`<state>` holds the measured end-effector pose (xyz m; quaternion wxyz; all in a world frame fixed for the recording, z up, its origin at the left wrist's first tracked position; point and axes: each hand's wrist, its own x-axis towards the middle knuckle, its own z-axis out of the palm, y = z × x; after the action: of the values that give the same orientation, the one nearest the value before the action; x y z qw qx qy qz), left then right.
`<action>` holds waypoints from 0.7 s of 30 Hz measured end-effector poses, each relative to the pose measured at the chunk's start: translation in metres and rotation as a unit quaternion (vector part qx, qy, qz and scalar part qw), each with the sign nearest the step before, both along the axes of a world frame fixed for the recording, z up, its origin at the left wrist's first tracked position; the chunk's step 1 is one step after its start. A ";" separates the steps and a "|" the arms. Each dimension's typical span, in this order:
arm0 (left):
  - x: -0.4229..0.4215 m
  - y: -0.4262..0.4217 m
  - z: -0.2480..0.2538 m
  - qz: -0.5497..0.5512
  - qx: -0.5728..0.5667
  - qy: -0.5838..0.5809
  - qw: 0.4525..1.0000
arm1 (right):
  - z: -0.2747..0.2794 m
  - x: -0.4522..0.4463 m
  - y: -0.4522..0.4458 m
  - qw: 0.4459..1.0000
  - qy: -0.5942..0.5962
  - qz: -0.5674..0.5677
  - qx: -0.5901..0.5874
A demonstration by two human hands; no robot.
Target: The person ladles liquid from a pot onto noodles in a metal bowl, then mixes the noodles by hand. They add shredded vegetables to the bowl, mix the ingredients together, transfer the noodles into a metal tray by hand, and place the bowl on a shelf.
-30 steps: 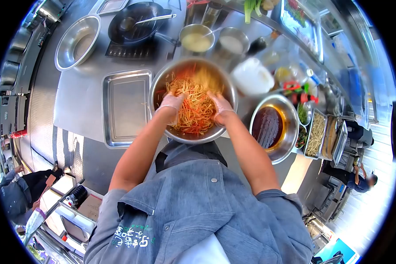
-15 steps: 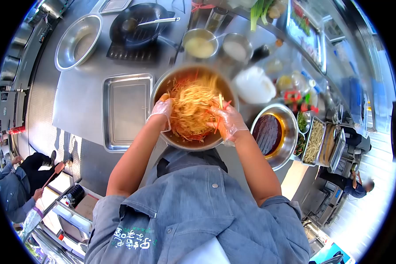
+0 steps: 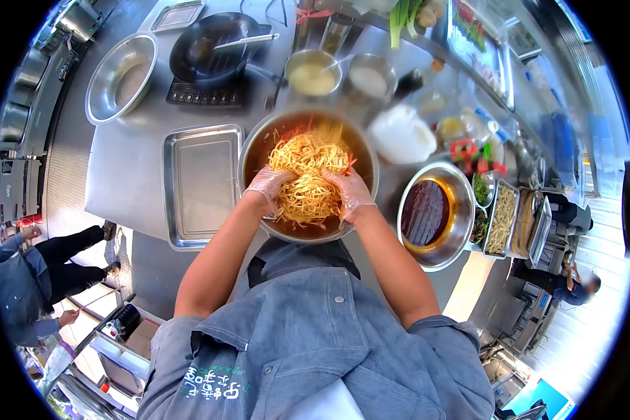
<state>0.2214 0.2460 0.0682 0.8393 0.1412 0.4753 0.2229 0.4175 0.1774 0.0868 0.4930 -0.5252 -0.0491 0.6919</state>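
A round steel bowl (image 3: 248,145) holds a heap of yellow shreds (image 3: 306,196) with orange-red strips around it. My left hand (image 3: 269,187), in a clear plastic glove, is closed on the left side of the heap. On the right side, my right hand (image 3: 350,190), gloved the same way, grips the shreds too. The fingertips of both hands are partly sunk in the heap. An empty rectangular steel tray (image 3: 201,185) lies left of the bowl. To the right stands a steel bowl of dark red liquid (image 3: 427,210).
A black wok (image 3: 206,56) with a ladle sits on a burner at the back. Beside it are a pot of pale yellow liquid (image 3: 311,78) and a large steel bowl (image 3: 122,77). Food trays (image 3: 502,220) stand far right. A person (image 3: 24,280) is at the left.
My hands have come closer together on the shreds, which now form a compact yellow heap. My right hand has moved inward. The person at the left has shifted position.
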 end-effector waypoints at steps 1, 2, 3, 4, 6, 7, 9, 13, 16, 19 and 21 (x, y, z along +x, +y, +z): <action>0.003 0.000 0.002 -0.030 0.086 0.086 0.992 | -0.001 0.000 -0.005 0.999 -0.035 -0.010 0.038; 0.006 -0.001 0.004 -0.059 0.170 0.171 0.969 | -0.002 0.000 -0.010 0.994 -0.069 -0.021 0.076; 0.007 0.000 0.007 -0.109 0.216 0.240 0.940 | -0.012 -0.005 -0.013 0.985 -0.147 -0.013 0.089; 0.010 0.001 0.009 -0.108 0.219 0.239 0.940 | -0.030 0.000 -0.014 0.984 -0.149 -0.014 0.092; 0.015 0.002 0.013 -0.154 0.341 0.329 0.867 | -0.060 0.017 -0.012 0.977 -0.157 0.129 0.064; 0.021 -0.005 0.043 -0.167 0.344 0.360 0.851 | -0.058 0.025 -0.014 0.967 -0.194 0.168 0.003; 0.031 -0.009 0.038 -0.177 0.399 0.333 0.836 | -0.052 0.038 -0.018 0.939 -0.276 0.206 -0.001; 0.057 -0.020 0.052 -0.262 0.487 0.384 0.740 | -0.013 0.054 -0.013 0.857 -0.440 0.267 -0.004; 0.049 -0.032 0.010 -0.279 0.497 0.369 0.735 | 0.015 0.049 -0.016 0.772 -0.569 0.283 0.000; 0.006 -0.051 -0.023 -0.193 0.531 0.332 0.755 | 0.006 0.031 -0.031 0.721 -0.663 0.182 0.093; -0.004 -0.049 -0.017 -0.253 0.569 0.436 0.650 | 0.004 0.016 -0.031 0.744 -0.633 0.192 0.094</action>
<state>0.2173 0.1972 0.0515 0.3143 0.7866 0.5122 0.1418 0.4334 0.1463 0.0910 0.2518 -0.7730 -0.5150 0.2719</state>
